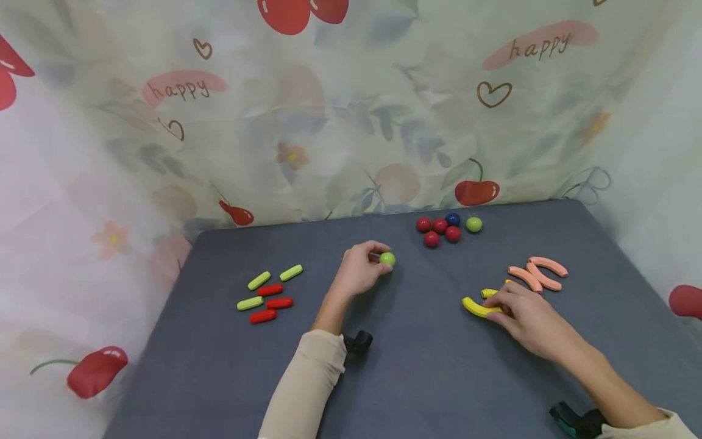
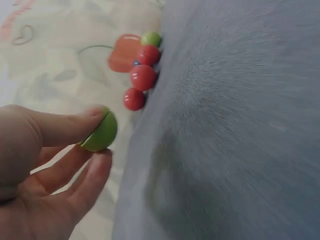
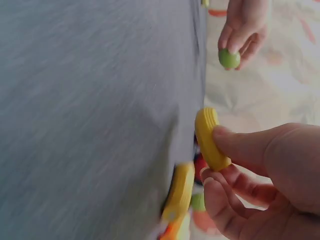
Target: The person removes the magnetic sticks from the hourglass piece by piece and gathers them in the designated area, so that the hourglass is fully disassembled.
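My left hand (image 1: 358,268) pinches a small green ball (image 1: 387,259) between thumb and fingers, above the middle of the table. In the left wrist view, a dark seam line crosses that ball (image 2: 102,132). Over on the right, my right hand (image 1: 534,320) pinches a yellow curved piece (image 1: 475,306), shaped like a small banana; grooves show on it in the right wrist view. Just behind it lies a second yellow piece (image 1: 488,293), partly hidden by the fingers. A bit of orange (image 1: 508,281) peeks out beyond the right hand, mostly covered.
Several red balls (image 1: 431,239), a blue ball (image 1: 452,219) and another green ball (image 1: 474,224) cluster at the table's back edge. Pink curved pieces (image 1: 548,266) lie beyond my right hand. To the left are red sticks (image 1: 263,316) and light green sticks (image 1: 250,303) on the grey tabletop (image 1: 208,378).
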A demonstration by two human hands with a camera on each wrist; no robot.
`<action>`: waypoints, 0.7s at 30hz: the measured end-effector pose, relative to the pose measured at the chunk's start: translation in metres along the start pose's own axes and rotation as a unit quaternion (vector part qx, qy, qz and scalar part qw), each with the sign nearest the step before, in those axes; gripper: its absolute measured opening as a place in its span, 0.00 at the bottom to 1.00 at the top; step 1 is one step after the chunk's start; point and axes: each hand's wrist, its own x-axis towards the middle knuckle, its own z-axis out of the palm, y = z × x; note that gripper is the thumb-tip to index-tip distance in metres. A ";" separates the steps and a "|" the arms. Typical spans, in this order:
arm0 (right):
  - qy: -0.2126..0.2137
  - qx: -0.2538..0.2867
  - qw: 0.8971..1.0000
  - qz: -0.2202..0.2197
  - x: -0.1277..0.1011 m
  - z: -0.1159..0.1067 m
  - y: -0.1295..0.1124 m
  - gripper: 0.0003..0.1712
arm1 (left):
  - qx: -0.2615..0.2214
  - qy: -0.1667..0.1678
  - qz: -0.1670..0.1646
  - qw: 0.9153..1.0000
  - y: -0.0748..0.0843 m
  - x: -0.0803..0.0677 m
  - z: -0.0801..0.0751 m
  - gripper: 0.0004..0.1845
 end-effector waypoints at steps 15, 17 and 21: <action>-0.033 -0.020 0.997 0.063 -0.021 0.006 0.008 0.08 | 0.071 0.112 -0.025 0.991 0.011 0.068 0.041 0.18; -0.038 -0.025 0.997 0.067 -0.020 0.008 0.007 0.08 | 0.085 0.113 -0.033 0.989 0.005 0.069 0.045 0.18; -0.019 -0.039 0.997 0.057 -0.019 0.008 0.006 0.09 | 0.087 0.113 -0.030 0.989 0.000 0.067 0.047 0.20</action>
